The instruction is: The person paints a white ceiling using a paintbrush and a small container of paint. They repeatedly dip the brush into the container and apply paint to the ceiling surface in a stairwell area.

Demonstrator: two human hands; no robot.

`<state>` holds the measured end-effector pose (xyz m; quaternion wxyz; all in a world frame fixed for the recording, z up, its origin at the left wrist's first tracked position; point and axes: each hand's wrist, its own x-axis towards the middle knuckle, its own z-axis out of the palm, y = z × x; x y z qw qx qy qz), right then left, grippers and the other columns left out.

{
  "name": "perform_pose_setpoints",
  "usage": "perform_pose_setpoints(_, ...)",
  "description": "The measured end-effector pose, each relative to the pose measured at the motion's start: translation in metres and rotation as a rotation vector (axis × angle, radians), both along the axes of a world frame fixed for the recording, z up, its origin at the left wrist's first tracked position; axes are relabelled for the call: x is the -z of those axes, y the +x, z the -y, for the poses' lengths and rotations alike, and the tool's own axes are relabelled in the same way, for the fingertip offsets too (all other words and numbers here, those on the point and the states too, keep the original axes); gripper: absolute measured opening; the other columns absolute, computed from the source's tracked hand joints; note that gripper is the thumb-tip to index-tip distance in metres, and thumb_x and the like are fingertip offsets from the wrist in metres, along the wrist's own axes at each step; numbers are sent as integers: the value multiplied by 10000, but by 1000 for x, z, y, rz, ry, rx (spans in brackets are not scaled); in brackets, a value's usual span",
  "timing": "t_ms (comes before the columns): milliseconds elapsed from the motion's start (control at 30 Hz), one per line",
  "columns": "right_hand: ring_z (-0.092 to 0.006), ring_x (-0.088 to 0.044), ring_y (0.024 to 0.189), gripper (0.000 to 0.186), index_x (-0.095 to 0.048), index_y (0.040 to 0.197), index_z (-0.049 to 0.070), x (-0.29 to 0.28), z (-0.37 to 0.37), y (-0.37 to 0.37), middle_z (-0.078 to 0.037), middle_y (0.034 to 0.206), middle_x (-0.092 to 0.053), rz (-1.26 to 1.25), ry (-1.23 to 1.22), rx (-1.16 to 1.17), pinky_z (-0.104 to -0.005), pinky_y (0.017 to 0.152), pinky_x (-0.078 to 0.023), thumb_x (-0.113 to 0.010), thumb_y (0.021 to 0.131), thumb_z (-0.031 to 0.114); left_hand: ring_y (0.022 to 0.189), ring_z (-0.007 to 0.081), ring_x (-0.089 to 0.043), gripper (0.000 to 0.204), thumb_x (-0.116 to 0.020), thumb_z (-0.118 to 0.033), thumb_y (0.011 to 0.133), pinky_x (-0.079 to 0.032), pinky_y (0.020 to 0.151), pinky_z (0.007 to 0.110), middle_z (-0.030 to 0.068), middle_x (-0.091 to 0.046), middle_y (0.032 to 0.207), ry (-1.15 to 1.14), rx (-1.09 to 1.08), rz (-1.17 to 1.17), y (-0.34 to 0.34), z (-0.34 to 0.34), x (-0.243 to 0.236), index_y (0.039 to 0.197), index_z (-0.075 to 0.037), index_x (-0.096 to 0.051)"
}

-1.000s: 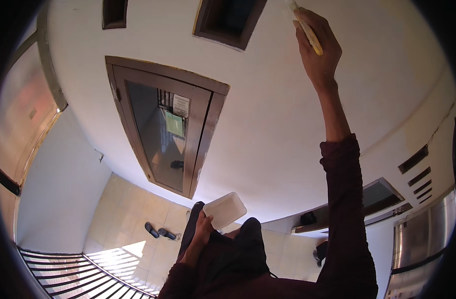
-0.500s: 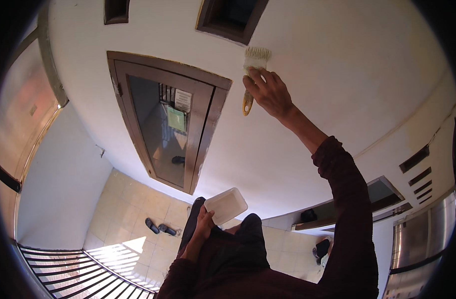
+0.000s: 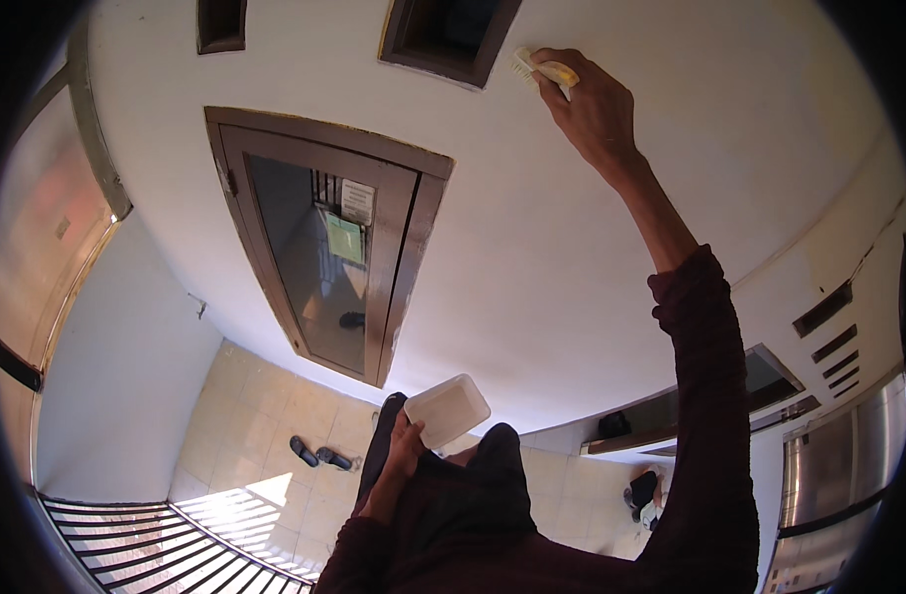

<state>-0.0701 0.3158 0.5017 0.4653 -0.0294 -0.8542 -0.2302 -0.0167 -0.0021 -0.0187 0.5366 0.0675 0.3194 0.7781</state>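
Note:
High on the white wall (image 3: 592,228), my right hand (image 3: 597,104) grips a paintbrush (image 3: 558,72) with a yellowish handle. Its pale bristles point left and touch or nearly touch the wall, just right of a small brown-framed opening (image 3: 448,40). Down by my lap, my left hand (image 3: 405,445) is closed on the near-left edge of a shallow white plastic tub (image 3: 448,411), tilted a little. What lies inside the tub is hard to make out; its inside looks whitish.
A brown-framed window (image 3: 319,238) with papers behind its glass is left of my right arm. Black sandals (image 3: 319,453) lie on the tiled floor (image 3: 245,396). Dark railing bars (image 3: 176,540) stand at the lower left, a door (image 3: 57,218) at the far left.
My right hand has moved up and to the right along the wall. The paintbrush has turned from bristles up to bristles pointing left. My left hand and the tub stay nearly in place.

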Motion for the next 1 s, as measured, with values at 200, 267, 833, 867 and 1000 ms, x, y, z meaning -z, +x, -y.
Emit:
perform_pose_setpoints(200,-227,-722,954,246,-714,1176,117,-58,11,2,-50,1119,-745,-88,251,-9,-352,795,-594,-723,933,150,1294,274,-601,541,-586,-131,1015,-548,1050,446,119,-557,1400,-4,-24,19,1,0,16,1506,-80,-365)
perform_pose_setpoints(267,-151,-706,914,304,-699,1178,204,-57,-3,5,82,1124,-737,-136,454,58,-291,737,-587,-756,889,129,1295,274,-594,543,-585,-124,1013,-542,1054,450,116,-553,1400,-16,3,10,1,-3,14,1508,-80,-366)
perform_pose_setpoints(833,-255,-736,771,297,-784,1076,114,-130,-4,-5,-92,835,-772,92,-236,100,-419,772,-564,-675,965,366,1329,324,-574,554,-591,-126,1002,-534,1070,500,148,-534,1431,49,3,-12,0,-3,21,1503,-75,-359)
perform_pose_setpoints(867,-249,-734,782,320,-788,1057,112,-145,-3,-7,-74,807,-765,35,-179,24,-414,783,-561,-681,961,398,1330,327,-574,557,-592,-129,1002,-537,1068,501,151,-533,1435,48,5,-10,-1,-4,18,1504,-76,-357)
perform_pose_setpoints(1000,-267,-744,920,249,-741,1143,57,-205,1,-9,-136,1037,-767,49,-148,196,-402,810,-589,-711,945,206,1335,341,-571,566,-596,-147,1002,-531,1078,511,169,-529,1441,73,22,4,-2,-3,13,1503,-56,-350)
